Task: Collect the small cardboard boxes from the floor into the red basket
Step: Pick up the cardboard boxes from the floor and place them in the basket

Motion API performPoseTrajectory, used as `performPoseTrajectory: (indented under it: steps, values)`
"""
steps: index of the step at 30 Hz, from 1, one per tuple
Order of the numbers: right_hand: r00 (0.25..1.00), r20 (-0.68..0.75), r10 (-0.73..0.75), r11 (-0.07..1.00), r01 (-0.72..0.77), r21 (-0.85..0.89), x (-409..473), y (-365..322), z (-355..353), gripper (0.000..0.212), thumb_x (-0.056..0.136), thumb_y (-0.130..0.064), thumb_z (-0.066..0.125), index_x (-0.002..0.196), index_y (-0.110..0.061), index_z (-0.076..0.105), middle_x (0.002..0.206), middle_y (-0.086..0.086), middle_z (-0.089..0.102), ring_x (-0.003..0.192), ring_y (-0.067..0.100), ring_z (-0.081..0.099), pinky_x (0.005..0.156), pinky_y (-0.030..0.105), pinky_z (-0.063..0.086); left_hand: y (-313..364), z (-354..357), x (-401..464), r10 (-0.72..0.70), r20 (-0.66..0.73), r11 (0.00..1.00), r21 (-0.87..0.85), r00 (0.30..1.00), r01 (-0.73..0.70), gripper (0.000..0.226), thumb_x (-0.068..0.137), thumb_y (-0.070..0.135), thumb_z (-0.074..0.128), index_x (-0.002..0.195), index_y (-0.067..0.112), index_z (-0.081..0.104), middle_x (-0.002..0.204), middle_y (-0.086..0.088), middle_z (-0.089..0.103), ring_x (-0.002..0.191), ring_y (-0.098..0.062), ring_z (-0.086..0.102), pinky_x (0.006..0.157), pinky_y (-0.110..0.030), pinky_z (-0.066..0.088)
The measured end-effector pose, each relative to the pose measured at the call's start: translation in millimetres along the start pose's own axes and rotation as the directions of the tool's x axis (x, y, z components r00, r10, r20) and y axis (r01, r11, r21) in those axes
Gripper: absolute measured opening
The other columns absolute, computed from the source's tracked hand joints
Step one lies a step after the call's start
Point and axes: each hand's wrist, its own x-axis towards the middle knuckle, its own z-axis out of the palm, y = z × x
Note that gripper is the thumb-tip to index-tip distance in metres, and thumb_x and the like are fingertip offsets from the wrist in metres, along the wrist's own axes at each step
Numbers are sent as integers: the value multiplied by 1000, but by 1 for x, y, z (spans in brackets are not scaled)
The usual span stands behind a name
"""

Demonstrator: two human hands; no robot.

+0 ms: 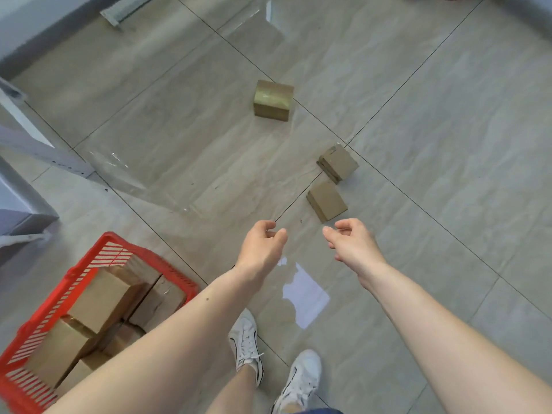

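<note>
Evidently reaching, the left hand (pixel 263 245) and right hand (pixel 349 242) hang empty with fingers loosely curled, nearest the closest box (pixel 327 201) of 3 loose on the floor (pixel 448 115), while the red basket (pixel 98 255) waits at left, already holding several boxes.

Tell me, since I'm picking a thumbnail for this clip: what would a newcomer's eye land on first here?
Probably the two bare hands, left hand and right hand, both empty and reaching forward at centre frame. Just beyond them three small cardboard boxes lie loose on the tiled floor: the nearest box, a second box close behind it, and a taped box farther off. At lower left, the red basket already holds several boxes.
</note>
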Motion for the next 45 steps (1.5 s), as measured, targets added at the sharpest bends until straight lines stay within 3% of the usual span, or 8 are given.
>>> performPoseTrajectory:
  steps: [4,8,12,20,29,34,38,45]
  values:
    - [1000,-13,6,1000,-6,-5,43,-12,-23,39,90,-35,64,123,-17,53,102,-6,59,111,23,62,101,49,50,26,24,27,-8,1,1000,13,1000,8,46,94,31,52,138,18,47,105,10,57,83,-6,56,83,-27,40]
    - [1000,-6,2,999,-3,-54,92,-20,-46,40,92,-33,64,127,-15,53,114,0,60,113,22,59,103,42,47,44,54,57,-26,-6,1000,-17,1000,26,43,95,31,51,136,18,46,109,8,57,77,2,54,66,-20,41]
    - [999,40,-17,990,22,-138,139,-24,-66,41,93,-32,62,130,-15,52,118,-1,57,115,20,55,100,34,43,55,90,91,-72,-57,995,-66,996,68,45,94,32,52,137,18,47,105,10,58,96,-13,58,81,-25,40]
    - [995,97,0,949,31,-314,236,0,-74,47,94,-36,60,134,-14,50,135,4,56,125,23,53,106,38,42,43,153,173,-135,-93,985,-123,986,123,48,93,31,54,138,14,47,129,0,57,114,-16,56,97,-30,44]
    - [984,175,47,926,22,-376,347,52,-38,60,93,-40,60,145,-18,38,151,-1,45,136,21,47,111,42,40,-1,208,286,-175,-37,977,-131,984,169,63,96,36,50,151,18,26,157,3,29,138,-16,39,111,-37,35]
    - [966,240,97,944,-13,-330,396,84,-14,70,94,-40,58,153,-21,25,160,-3,34,144,20,37,113,36,33,-30,229,335,-231,37,959,-159,972,234,54,98,26,50,146,17,29,119,7,43,101,-8,46,88,-24,33]
    - [958,268,107,948,-17,-319,418,95,2,70,97,-43,52,156,-20,22,161,1,33,145,20,37,112,33,31,-46,238,364,-255,63,948,-178,965,262,45,97,24,51,139,15,36,107,9,48,101,-13,44,84,-25,36]
    - [976,207,74,975,-27,-223,405,71,4,64,99,-43,48,155,-20,27,147,-4,50,131,18,49,102,30,36,-31,232,355,-197,-13,952,-240,980,189,36,95,16,51,130,22,47,117,8,59,106,-17,58,87,-30,45]
